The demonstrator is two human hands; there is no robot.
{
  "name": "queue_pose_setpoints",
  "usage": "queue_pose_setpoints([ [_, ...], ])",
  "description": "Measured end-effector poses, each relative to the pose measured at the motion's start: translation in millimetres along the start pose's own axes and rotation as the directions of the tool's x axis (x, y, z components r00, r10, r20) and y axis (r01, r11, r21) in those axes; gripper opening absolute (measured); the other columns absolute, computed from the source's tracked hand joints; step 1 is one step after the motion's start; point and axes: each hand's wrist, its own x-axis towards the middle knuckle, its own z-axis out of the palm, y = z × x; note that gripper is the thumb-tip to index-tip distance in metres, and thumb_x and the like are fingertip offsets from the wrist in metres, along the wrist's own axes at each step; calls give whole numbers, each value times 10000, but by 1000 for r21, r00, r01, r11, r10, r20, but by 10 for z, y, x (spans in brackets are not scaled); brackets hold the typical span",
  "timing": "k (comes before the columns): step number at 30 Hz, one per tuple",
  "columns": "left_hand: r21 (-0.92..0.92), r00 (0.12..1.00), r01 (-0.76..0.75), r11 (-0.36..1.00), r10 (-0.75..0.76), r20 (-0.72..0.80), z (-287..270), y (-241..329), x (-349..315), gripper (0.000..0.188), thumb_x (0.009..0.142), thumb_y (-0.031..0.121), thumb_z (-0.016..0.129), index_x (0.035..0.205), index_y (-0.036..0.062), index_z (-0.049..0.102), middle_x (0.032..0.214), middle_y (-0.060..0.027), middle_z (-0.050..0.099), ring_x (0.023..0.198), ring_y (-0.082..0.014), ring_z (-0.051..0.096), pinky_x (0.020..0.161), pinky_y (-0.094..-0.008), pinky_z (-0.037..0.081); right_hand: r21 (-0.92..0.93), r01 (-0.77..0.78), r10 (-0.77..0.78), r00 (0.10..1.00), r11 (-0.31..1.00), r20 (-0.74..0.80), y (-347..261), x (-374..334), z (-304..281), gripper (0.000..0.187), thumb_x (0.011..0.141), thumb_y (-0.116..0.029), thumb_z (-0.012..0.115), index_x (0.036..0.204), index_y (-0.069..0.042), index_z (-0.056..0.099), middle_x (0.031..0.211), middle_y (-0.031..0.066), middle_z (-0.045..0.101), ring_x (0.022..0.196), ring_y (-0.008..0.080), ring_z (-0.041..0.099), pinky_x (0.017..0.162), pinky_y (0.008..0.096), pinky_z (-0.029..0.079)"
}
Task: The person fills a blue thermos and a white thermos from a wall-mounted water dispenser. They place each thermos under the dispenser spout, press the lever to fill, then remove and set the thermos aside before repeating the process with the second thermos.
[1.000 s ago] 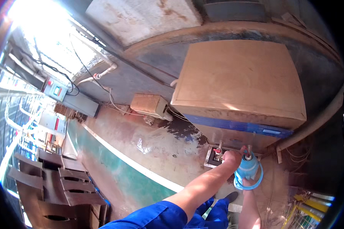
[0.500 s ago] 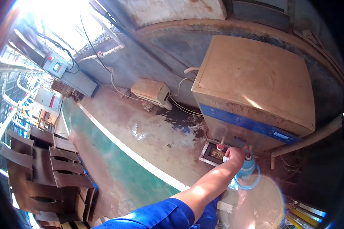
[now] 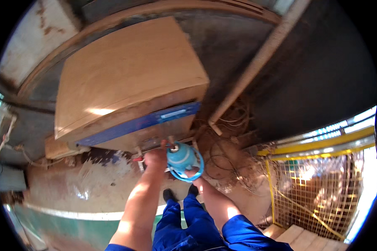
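A light blue water jug [image 3: 182, 157] with a loop handle [image 3: 202, 166] stands upright below the front of a large box-shaped machine [image 3: 130, 71]. Its top is under a tap [image 3: 171, 141] on the machine's front. My left hand [image 3: 156, 158] is beside the jug's top, reaching up close to the tap; its fingers are blurred and partly hidden. Inside the loop handle, my right hand [image 3: 191, 172] holds the jug's near side. A second tap with a red lever [image 3: 137, 159] sticks out left of my left hand.
A slanting pipe [image 3: 255, 71] runs down the wall to the right, with loose cables [image 3: 226, 163] on the floor. A yellow mesh fence [image 3: 318, 192] stands at the right above wooden boards [image 3: 297, 238]. My shoes [image 3: 169, 195] are just below the jug.
My view has swung right, so the machine and jug now appear further left. My right arm, washed out by glare before, now shows plainly at the jug. My left hand remains near the tap.
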Motion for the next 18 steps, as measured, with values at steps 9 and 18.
queue_pose_setpoints([
  [9, 184, 996, -28, 982, 11, 92, -90, 100, -39, 698, 977, 189, 413, 1555, 289, 34, 1241, -157, 633, 1015, -310, 679, 726, -478, 578, -3, -61, 61, 998, 998, -1, -91, -258, -12, 533, 801, -314, 652, 1199, 39, 615, 1167, 200, 649, 1113, 315, 611, 949, 395, 474],
  [18, 229, 994, -44, 973, 20, 106, -285, 85, -23, 731, 969, 213, 445, 1554, 295, 13, 1299, -166, 597, 1037, -315, 670, 735, -469, 575, -14, -59, 59, 998, 998, -8, -194, -167, -28, 540, 801, -328, 643, 1193, 43, 617, 1179, 213, 641, 1124, 326, 606, 958, 398, 471],
])
